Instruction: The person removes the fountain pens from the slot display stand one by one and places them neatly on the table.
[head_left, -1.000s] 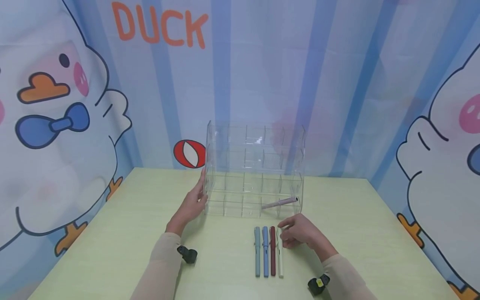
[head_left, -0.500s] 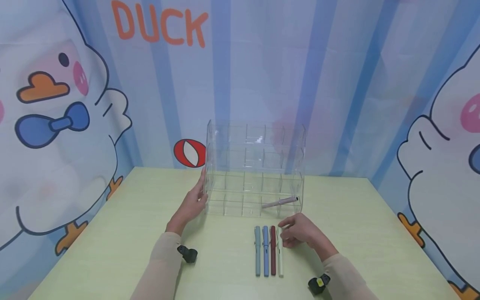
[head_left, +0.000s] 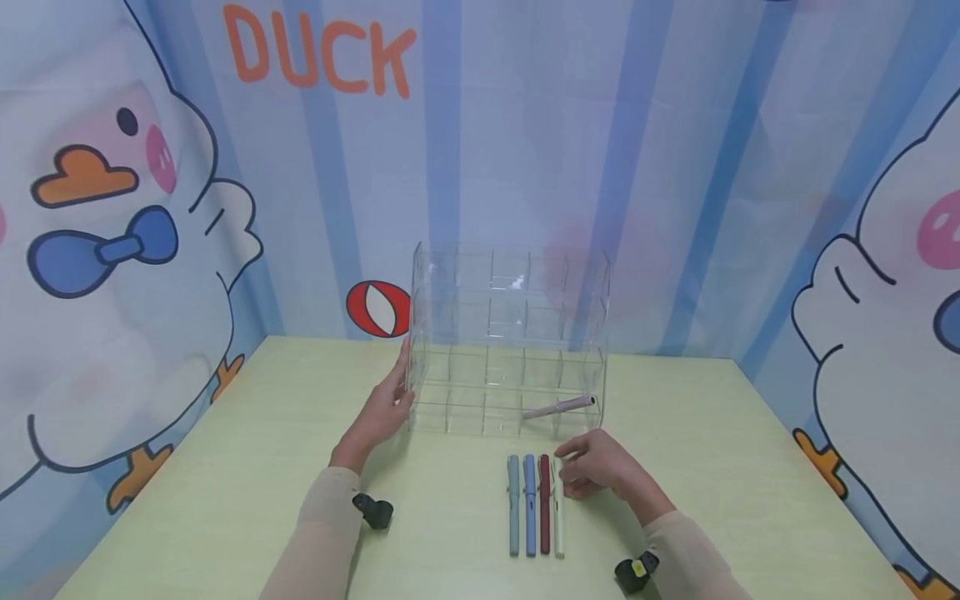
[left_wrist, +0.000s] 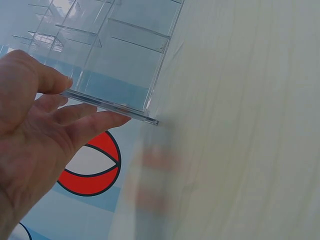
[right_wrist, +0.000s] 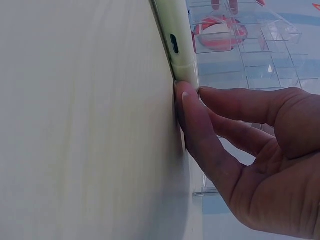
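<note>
A clear acrylic rack point(head_left: 486, 367) with rows of compartments stands at the back of the table. My left hand point(head_left: 382, 412) holds its left side; in the left wrist view the thumb and fingers lie on either side of the rack's edge panel point(left_wrist: 107, 104). A lilac pen point(head_left: 558, 407) lies slanted in the bottom row at the right. In front of the rack, a pale whitish-green pen point(head_left: 558, 525) lies rightmost in a row of pens. My right hand point(head_left: 600, 464) pinches its far end between thumb and fingers, as the right wrist view shows.
Left of the pale pen lie a dark red pen point(head_left: 544, 508), a blue pen point(head_left: 530, 508) and a grey-green pen point(head_left: 513, 508), side by side. A striped duck-print curtain point(head_left: 510, 125) hangs right behind the pale wooden table point(head_left: 690, 417).
</note>
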